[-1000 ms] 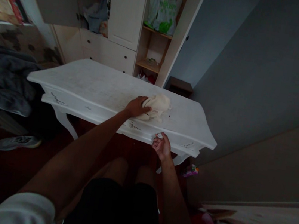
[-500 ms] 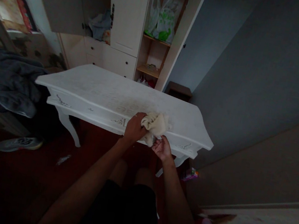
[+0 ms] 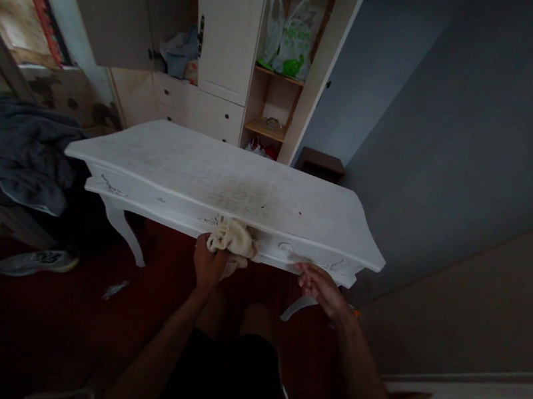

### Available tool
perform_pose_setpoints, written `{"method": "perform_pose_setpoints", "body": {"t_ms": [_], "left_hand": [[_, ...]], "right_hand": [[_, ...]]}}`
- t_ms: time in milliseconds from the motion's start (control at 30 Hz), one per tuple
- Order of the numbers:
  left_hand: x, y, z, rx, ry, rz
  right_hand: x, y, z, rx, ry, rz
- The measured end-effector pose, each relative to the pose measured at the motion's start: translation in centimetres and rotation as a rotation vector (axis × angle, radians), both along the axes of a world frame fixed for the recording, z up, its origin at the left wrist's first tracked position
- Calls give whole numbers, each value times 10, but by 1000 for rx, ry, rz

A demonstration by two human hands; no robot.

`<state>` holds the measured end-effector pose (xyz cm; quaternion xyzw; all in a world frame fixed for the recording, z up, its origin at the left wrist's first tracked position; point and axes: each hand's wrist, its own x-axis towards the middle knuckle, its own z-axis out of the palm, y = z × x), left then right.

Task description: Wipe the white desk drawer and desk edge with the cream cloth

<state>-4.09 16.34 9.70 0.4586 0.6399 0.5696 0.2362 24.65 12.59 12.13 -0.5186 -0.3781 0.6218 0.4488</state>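
Note:
My left hand (image 3: 208, 266) is closed round a bunched cream cloth (image 3: 231, 240) and presses it against the front edge of a white table (image 3: 161, 159), near the middle. My right hand (image 3: 319, 286) reaches with its fingers stretched out towards the front edge of the table further right, just under the edge. A dull smudged patch (image 3: 241, 194) shows on the tabletop above the cloth.
A wardrobe (image 3: 223, 24) with open shelves and plastic bags (image 3: 290, 34) stands behind the table. A grey blanket (image 3: 6, 145) lies on the left, a shoe (image 3: 37, 261) on the dark red floor below it. A grey wall and a small brown stand (image 3: 321, 164) are at the right.
My left hand drew the cloth off the tabletop, over the front edge and down onto the table's front. My right hand moved to the right along the edge and opened its fingers.

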Motion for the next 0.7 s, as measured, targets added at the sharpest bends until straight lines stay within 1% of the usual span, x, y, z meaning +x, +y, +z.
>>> {"method": "perform_pose_setpoints", "body": {"t_ms": [67,167,233,267,333,400,467,533,567,633,667,700], "left_hand": [[12,9,0,11,-55,-22],[32,19,-7,24,-75,-43],[47,23,-12,25,-34,-41],[54,23,-14,27,-3,-43],[71,22,-14,37,62,-75],[90,19,-12,38,117,-149],[107,16,-11,29,138,-202],[122,14,-14,20,94,-184],[128,13,-16,15,35,-162],[138,11,-23,-21,-157,-137],[143,10,-27,-53,-265,-139],[148,9,-30,-89,-353,-172]], "right_hand": [[21,-8,22,111,-89,15],[54,-7,59,260,-128,-80],[76,3,79,361,-151,-162],[87,11,87,391,-173,-186],[105,31,95,423,-206,-229],[118,54,95,409,-226,-257],[124,75,87,374,-242,-271],[126,91,77,351,-274,-309],[125,97,72,352,-295,-341],[124,104,64,375,-343,-411],[123,106,61,392,-367,-437],[123,106,58,409,-389,-453]]}}
